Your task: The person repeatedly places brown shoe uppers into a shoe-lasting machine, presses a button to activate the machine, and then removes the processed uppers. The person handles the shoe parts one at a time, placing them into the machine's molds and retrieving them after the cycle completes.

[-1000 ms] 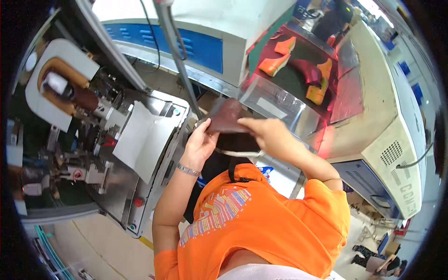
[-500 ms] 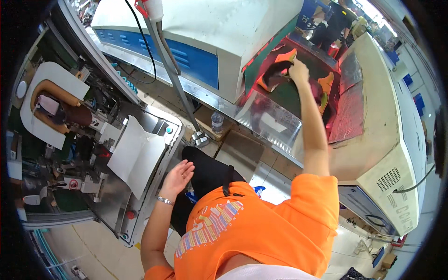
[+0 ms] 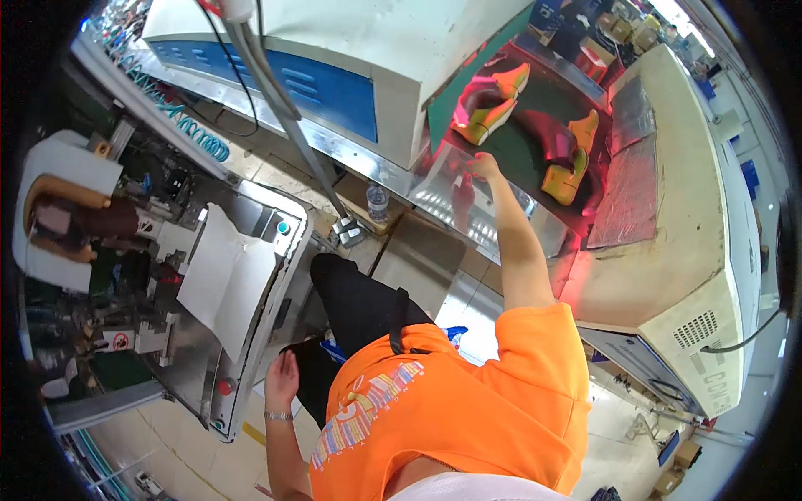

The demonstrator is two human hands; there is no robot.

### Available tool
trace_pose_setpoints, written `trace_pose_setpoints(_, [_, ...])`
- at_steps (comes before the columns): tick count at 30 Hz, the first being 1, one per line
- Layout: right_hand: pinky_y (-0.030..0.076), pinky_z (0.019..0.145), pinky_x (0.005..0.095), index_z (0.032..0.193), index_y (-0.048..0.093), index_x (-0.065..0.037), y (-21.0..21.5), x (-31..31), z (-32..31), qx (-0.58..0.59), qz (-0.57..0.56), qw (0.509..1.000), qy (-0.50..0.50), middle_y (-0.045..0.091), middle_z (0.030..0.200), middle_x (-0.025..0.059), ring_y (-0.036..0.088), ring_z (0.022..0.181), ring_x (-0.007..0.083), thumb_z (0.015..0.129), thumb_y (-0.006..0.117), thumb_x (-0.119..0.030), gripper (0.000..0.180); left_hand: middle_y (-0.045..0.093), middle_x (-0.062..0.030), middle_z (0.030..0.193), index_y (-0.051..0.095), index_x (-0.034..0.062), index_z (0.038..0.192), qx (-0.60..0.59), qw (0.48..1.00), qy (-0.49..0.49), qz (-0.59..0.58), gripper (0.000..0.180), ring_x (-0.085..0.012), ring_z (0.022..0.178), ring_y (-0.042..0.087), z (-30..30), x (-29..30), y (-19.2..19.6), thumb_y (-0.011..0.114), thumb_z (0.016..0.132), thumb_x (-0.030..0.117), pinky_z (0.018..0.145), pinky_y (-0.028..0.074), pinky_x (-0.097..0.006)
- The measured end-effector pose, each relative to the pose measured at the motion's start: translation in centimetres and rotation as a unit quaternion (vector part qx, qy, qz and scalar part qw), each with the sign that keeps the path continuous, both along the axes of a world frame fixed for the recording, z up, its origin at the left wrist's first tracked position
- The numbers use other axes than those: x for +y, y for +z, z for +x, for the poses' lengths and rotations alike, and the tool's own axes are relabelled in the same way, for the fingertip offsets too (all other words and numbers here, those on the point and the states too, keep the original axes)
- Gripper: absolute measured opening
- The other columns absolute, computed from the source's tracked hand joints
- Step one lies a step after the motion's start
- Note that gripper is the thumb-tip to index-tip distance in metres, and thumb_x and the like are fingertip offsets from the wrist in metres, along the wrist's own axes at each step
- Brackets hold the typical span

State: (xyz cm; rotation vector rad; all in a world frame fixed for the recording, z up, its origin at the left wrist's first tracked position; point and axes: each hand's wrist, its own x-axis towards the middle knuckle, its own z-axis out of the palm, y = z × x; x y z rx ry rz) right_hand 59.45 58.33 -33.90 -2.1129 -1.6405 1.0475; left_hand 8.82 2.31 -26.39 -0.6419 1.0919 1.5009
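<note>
1. Right hand (image 3: 484, 164) stretched out at 12 o'clock, over the steel lip of the green belt (image 3: 522, 159); fingers loose, holding nothing.
2. Nearest shoe upper (image 3: 487, 100), dark with an orange-yellow sole, lies on the belt just past the fingertips, at 12 o'clock, not touched.
3. Second shoe upper (image 3: 566, 154) lies on the belt at 2 o'clock from the hand.
4. Left hand (image 3: 282, 380) low at 7 o'clock, open, empty, beside the steel machine panel (image 3: 251, 351).
</note>
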Motion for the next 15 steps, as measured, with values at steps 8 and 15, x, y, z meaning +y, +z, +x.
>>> trace_pose_setpoints(8, [0.043,0.085,0.0388,0.104,0.056,-0.003,3.1,-0.5,2.9,-0.102,0.294,0.898,-0.312,0.058,0.099,0.0248,0.055,0.094,0.0377,0.067,0.061,-0.013,0.039,0.047,-0.0176,0.106,0.042,-0.0053,0.101,0.122,0.955,0.268,-0.032,0.039,-0.0284,0.103,0.048,-6.5,-10.9,0.1,0.061,0.072,0.013,0.094,0.041,-0.048])
trace_pose_setpoints(15, [0.043,0.078,0.0302,0.100,0.057,0.000,1.0,3.5,17.0,0.339,0.305,0.748,-0.483,0.059,0.096,0.0098,0.055,0.086,0.0197,0.070,0.062,-0.011,0.032,0.056,-0.0146,0.076,0.050,-0.0063,0.087,0.164,0.970,0.069,0.167,0.030,-0.0265,0.081,0.056,-9.0,-13.7,-1.1,0.059,0.082,0.022,0.094,0.039,-0.047])
